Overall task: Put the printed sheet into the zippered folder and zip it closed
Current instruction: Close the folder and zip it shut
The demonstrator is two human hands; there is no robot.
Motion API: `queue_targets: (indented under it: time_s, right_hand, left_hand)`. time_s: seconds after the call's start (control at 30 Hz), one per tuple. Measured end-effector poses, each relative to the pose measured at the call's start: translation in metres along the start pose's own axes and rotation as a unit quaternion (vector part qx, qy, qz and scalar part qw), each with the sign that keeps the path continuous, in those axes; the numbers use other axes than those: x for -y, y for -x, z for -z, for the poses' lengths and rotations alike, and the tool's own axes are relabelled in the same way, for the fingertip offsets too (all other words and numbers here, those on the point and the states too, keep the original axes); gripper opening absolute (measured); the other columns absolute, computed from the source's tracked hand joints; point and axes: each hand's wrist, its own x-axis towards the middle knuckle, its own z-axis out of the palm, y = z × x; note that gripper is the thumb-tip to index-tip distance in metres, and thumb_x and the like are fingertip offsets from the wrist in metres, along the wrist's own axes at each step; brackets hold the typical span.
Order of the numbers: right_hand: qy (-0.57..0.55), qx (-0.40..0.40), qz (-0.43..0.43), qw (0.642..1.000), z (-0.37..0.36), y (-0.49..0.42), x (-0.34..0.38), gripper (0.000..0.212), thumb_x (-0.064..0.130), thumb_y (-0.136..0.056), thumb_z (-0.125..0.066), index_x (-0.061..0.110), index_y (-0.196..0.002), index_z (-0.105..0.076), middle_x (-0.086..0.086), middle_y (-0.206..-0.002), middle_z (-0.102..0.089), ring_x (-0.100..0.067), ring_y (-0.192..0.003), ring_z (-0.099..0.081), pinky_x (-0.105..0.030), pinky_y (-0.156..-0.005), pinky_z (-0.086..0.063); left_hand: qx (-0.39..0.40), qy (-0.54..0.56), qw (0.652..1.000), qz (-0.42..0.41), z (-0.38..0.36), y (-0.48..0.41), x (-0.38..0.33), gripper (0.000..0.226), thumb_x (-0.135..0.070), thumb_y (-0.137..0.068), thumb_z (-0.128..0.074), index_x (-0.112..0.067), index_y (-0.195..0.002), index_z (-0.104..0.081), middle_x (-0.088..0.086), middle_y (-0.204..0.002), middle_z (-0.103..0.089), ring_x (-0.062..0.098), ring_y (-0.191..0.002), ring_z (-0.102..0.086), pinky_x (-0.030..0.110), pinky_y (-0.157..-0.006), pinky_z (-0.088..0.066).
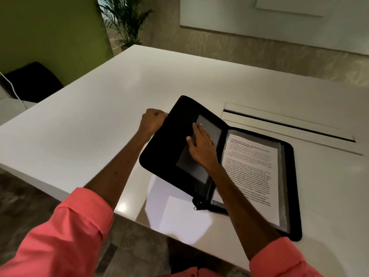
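A black zippered folder point(293, 196) lies open on the white table. Its right half rests flat and holds the printed sheet point(253, 176) under a clear sleeve. The left cover point(163, 156) is raised and tilted off the table. My left hand point(152, 121) is closed around the cover's outer edge. My right hand point(200, 145) lies flat, fingers spread, on the inside of the raised cover over a grey pocket. The zipper pull point(197, 203) hangs at the folder's near end by the spine.
A white table point(99, 116) with a long cable slot point(287, 124) behind the folder. A bright patch of light point(179, 214) falls on the table's near edge. A black chair point(32, 80) stands at the left, a potted palm point(125, 21) beyond the table.
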Motion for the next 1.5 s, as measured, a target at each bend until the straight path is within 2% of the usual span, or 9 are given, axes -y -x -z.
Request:
queue_targets:
  time_s: [0.13, 0.27, 0.4, 0.53, 0.7, 0.87, 1.0, 1.17, 1.5]
  right_hand:
    - [-0.084, -0.042, 0.005, 0.996, 0.030, 0.002, -0.001, 0.065, 0.039, -0.112, -0.047, 0.025, -0.170, -0.020, -0.006, -0.176, -0.026, -0.031, -0.162, -0.027, -0.060, -0.128, -0.031]
    - [-0.191, -0.091, -0.003, 0.977, 0.072, 0.011, 0.000, 0.067, 0.032, -0.110, -0.054, 0.025, -0.169, -0.024, -0.002, -0.168, -0.042, -0.025, -0.150, -0.048, -0.053, -0.121, -0.045]
    - [-0.212, -0.189, 0.003, 0.959, 0.120, 0.034, 0.001, 0.052, 0.035, -0.110, -0.054, 0.025, -0.159, -0.040, -0.003, -0.146, -0.064, -0.019, -0.124, -0.068, -0.043, -0.102, -0.061]
    - [-0.259, -0.278, -0.027, 0.924, 0.172, 0.060, -0.011, 0.029, 0.047, -0.110, -0.049, 0.029, -0.130, -0.060, 0.006, -0.117, -0.075, -0.014, -0.103, -0.076, -0.047, -0.090, -0.066]
    - [-0.382, -0.304, -0.122, 0.864, 0.215, 0.092, -0.059, 0.039, 0.052, -0.105, -0.054, 0.018, -0.108, -0.074, 0.000, -0.107, -0.079, -0.027, -0.102, -0.077, -0.053, -0.090, -0.065]
    - [-0.303, -0.281, -0.213, 0.885, 0.230, 0.121, -0.129, 0.030, 0.037, -0.090, -0.079, 0.017, -0.112, -0.075, 0.001, -0.104, -0.080, -0.018, -0.097, -0.078, -0.042, -0.085, -0.066]
    - [-0.278, -0.241, -0.294, 0.882, 0.221, 0.138, -0.178, 0.024, 0.015, -0.090, -0.075, 0.014, -0.114, -0.073, -0.006, -0.106, -0.079, -0.024, -0.099, -0.076, -0.050, -0.091, -0.065]
    - [-0.206, -0.223, -0.335, 0.892, 0.199, 0.153, -0.206, 0.029, 0.009, -0.092, -0.066, 0.009, -0.121, -0.070, -0.011, -0.112, -0.077, -0.027, -0.099, -0.073, -0.037, -0.084, -0.061]
    - [0.117, -0.113, -0.241, 0.957, 0.140, 0.172, -0.192, 0.058, 0.034, -0.109, -0.050, 0.015, -0.162, -0.039, -0.009, -0.171, -0.032, -0.030, -0.159, -0.029, -0.051, -0.129, -0.030]
  left_hand:
    - [0.139, 0.077, 0.984, -0.081, 0.018, -0.002, -0.035, 0.030, -0.011, -0.110, -0.054, -0.006, -0.124, -0.080, 0.015, -0.115, -0.079, 0.023, -0.084, -0.070, 0.031, -0.071, -0.056]
    - [0.149, 0.059, 0.969, -0.190, -0.010, 0.022, -0.063, 0.034, -0.018, -0.111, -0.053, -0.021, -0.134, -0.078, -0.006, -0.119, -0.081, 0.007, -0.088, -0.074, 0.019, -0.072, -0.060]
    - [0.073, -0.026, 0.923, -0.376, -0.069, 0.057, -0.077, 0.039, -0.036, -0.117, -0.046, -0.037, -0.153, -0.062, -0.009, -0.148, -0.066, 0.009, -0.133, -0.066, 0.031, -0.101, -0.061]
    - [0.128, -0.100, 0.886, -0.434, -0.132, 0.090, -0.091, 0.050, -0.046, -0.120, -0.029, -0.047, -0.170, -0.027, -0.018, -0.174, -0.037, 0.011, -0.161, -0.039, 0.047, -0.129, -0.041]
    - [0.219, -0.144, 0.859, -0.441, -0.196, 0.116, -0.092, 0.058, -0.039, -0.120, -0.020, -0.031, -0.176, -0.007, -0.009, -0.184, -0.005, 0.010, -0.172, -0.002, 0.051, -0.141, -0.013]
    - [0.270, -0.224, 0.853, -0.387, -0.246, 0.140, -0.082, 0.063, -0.056, -0.116, -0.018, -0.041, -0.174, 0.002, -0.012, -0.183, 0.008, 0.012, -0.172, 0.006, 0.053, -0.141, -0.007]
    - [0.290, -0.311, 0.845, -0.325, -0.271, 0.153, -0.061, 0.069, -0.061, -0.115, -0.017, -0.035, -0.174, 0.007, -0.007, -0.182, 0.020, 0.017, -0.172, 0.011, 0.052, -0.141, -0.002]
    - [0.303, -0.378, 0.820, -0.304, -0.273, 0.159, -0.040, 0.073, -0.060, -0.115, -0.018, -0.026, -0.176, 0.005, 0.000, -0.182, 0.019, 0.019, -0.171, 0.014, 0.050, -0.141, 0.004]
    - [0.274, -0.416, 0.813, -0.302, -0.248, 0.172, -0.006, 0.073, -0.057, -0.116, -0.022, -0.023, -0.176, 0.002, 0.003, -0.184, 0.011, 0.020, -0.172, 0.011, 0.047, -0.141, 0.003]
